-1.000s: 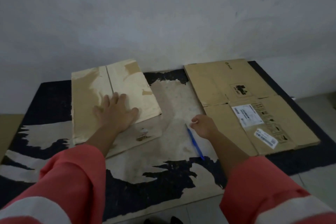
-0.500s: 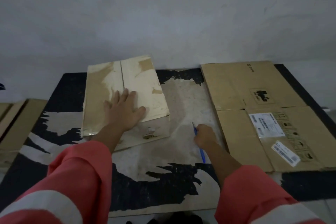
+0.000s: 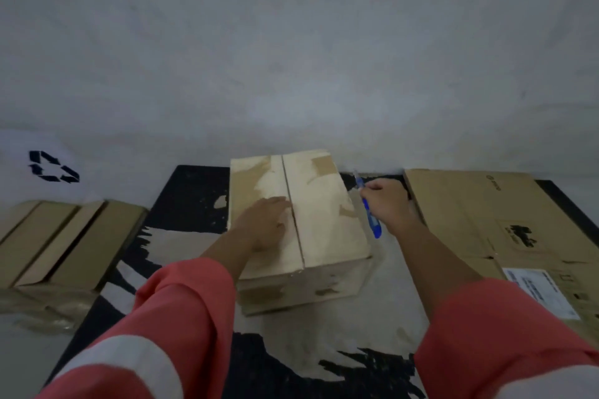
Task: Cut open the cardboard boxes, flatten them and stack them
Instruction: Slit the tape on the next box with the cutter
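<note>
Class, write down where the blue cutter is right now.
In the head view the blue cutter sits right of centre, held in the right hand, between the closed box under the left hand and the flattened cardboard.

Resting the left hand point(image 3: 265, 223) on top of the box point(image 3: 324, 220), just left of its centre seam. Finding that box sitting at the middle of the table's point(image 3: 191, 191) far edge, against the wall point(image 3: 291, 58). Holding the cutter point(image 3: 372, 223) in the right hand point(image 3: 389, 204) just beside the box's far right corner, between the box and the flattened cardboard point(image 3: 486, 220). Finding that cardboard lying along the right edge, reaching the far right corner. Spotting flat boxes point(image 3: 64, 243) lying just off the left edge.
</note>
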